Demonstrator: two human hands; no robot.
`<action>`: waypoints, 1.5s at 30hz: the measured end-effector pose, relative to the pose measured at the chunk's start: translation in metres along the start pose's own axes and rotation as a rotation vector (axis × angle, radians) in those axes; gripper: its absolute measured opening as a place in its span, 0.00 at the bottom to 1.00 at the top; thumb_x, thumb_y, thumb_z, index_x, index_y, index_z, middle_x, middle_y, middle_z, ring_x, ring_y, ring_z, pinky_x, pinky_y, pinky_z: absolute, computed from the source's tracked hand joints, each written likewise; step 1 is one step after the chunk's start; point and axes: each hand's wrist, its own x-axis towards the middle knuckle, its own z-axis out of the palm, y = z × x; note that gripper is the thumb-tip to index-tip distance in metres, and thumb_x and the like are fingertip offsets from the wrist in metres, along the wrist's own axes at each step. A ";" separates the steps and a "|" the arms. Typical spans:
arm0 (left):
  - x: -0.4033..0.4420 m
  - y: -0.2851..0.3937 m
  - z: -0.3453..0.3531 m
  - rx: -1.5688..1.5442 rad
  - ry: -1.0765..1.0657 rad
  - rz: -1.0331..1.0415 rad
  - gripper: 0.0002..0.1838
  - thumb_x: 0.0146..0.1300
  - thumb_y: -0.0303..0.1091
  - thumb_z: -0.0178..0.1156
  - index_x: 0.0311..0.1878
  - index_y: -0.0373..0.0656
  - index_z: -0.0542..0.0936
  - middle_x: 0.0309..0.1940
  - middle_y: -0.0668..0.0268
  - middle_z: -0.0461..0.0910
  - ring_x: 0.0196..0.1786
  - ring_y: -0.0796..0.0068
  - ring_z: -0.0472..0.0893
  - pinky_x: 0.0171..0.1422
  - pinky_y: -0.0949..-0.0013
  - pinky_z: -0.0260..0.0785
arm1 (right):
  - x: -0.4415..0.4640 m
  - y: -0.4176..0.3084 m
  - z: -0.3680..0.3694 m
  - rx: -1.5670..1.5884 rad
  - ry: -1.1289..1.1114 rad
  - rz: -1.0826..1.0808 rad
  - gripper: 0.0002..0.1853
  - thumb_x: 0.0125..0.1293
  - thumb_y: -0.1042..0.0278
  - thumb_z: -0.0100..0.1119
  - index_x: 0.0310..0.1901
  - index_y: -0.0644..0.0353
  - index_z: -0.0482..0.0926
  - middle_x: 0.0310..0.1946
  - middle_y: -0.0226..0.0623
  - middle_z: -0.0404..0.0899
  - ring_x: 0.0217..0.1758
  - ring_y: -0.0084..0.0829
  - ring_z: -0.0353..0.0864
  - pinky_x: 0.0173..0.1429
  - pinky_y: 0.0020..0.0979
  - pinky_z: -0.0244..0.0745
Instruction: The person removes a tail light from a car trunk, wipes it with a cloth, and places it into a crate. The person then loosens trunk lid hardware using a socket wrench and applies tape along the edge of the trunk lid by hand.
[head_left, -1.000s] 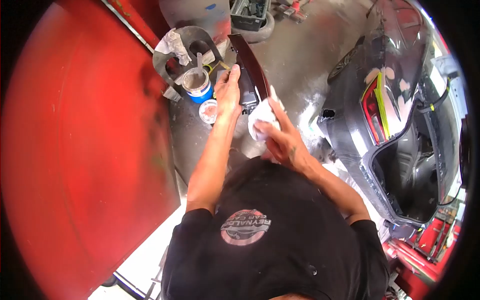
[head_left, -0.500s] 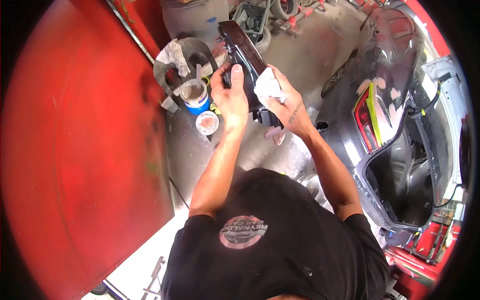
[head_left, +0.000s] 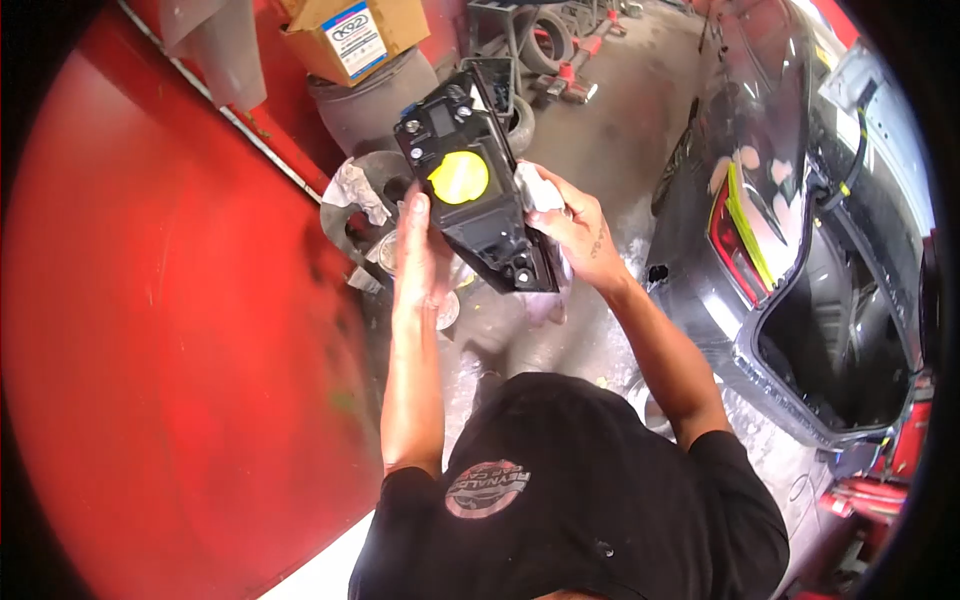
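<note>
A black car headlight (head_left: 470, 225) is held up before me, its back side facing me. A round yellow cap (head_left: 459, 178) sits in the middle of that housing. My left hand (head_left: 415, 245) grips the left edge, thumb along the side and the other fingers mostly hidden. On the right edge, my right hand (head_left: 580, 225) pinches a crumpled white cloth (head_left: 541, 190) against the headlight. The lens side is turned away from view.
A red panel (head_left: 180, 350) fills the left side. Behind the headlight stand a grey drum (head_left: 375, 110) with a cardboard box (head_left: 400, 28) on it, and a tire (head_left: 545, 42). A dark car body (head_left: 690, 250) with an open trunk is on the right.
The headlight has been turned so its back with the yellow cap now faces me. My left hand has shifted left and down along it. The view has moved, bringing the cardboard box in.
</note>
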 end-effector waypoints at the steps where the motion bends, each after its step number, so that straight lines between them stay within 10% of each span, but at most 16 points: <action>1: -0.004 0.003 0.000 0.068 -0.014 0.043 0.46 0.73 0.57 0.64 0.83 0.41 0.56 0.77 0.57 0.68 0.76 0.60 0.71 0.83 0.55 0.60 | 0.000 -0.005 0.000 -0.043 -0.004 0.002 0.30 0.72 0.67 0.61 0.74 0.65 0.73 0.58 0.29 0.81 0.57 0.22 0.78 0.66 0.29 0.72; 3: -0.001 0.002 -0.001 0.163 -0.088 0.092 0.57 0.69 0.57 0.69 0.87 0.45 0.42 0.80 0.55 0.62 0.79 0.56 0.67 0.84 0.54 0.58 | 0.005 -0.013 0.000 -0.025 -0.043 -0.013 0.29 0.72 0.69 0.61 0.73 0.66 0.73 0.58 0.31 0.82 0.58 0.22 0.79 0.66 0.29 0.73; 8: 0.010 -0.029 -0.012 -0.071 0.013 0.157 0.64 0.57 0.58 0.78 0.87 0.48 0.48 0.77 0.58 0.66 0.76 0.57 0.71 0.80 0.53 0.64 | 0.024 -0.015 -0.016 -0.302 -0.104 -0.333 0.23 0.72 0.71 0.65 0.67 0.67 0.79 0.59 0.38 0.83 0.61 0.26 0.82 0.67 0.30 0.75; 12: 0.018 -0.015 0.012 0.024 0.029 0.332 0.65 0.54 0.55 0.80 0.87 0.48 0.49 0.75 0.56 0.68 0.74 0.58 0.72 0.79 0.54 0.66 | 0.045 -0.042 -0.042 -0.384 0.097 -0.056 0.19 0.75 0.64 0.62 0.62 0.66 0.80 0.49 0.35 0.83 0.49 0.26 0.83 0.55 0.29 0.78; 18: 0.032 -0.016 0.026 0.096 0.031 0.422 0.64 0.53 0.52 0.79 0.87 0.47 0.51 0.75 0.57 0.68 0.72 0.60 0.73 0.78 0.55 0.66 | 0.057 -0.033 -0.010 -0.655 0.176 -0.513 0.21 0.62 0.75 0.68 0.58 0.53 0.82 0.46 0.41 0.83 0.45 0.44 0.86 0.50 0.38 0.82; 37: 0.056 -0.016 0.015 0.086 -0.088 0.500 0.60 0.58 0.61 0.73 0.86 0.50 0.50 0.68 0.56 0.73 0.65 0.56 0.79 0.67 0.52 0.78 | 0.021 -0.045 -0.008 -0.627 0.098 -0.075 0.11 0.64 0.68 0.66 0.47 0.56 0.80 0.35 0.43 0.83 0.39 0.49 0.85 0.45 0.44 0.78; 45: 0.055 -0.022 0.034 0.091 -0.054 0.445 0.66 0.50 0.64 0.77 0.86 0.47 0.53 0.75 0.55 0.67 0.73 0.55 0.73 0.77 0.51 0.69 | 0.059 -0.046 -0.003 -0.575 0.232 -0.364 0.10 0.63 0.71 0.67 0.45 0.55 0.79 0.33 0.42 0.82 0.35 0.49 0.85 0.39 0.43 0.78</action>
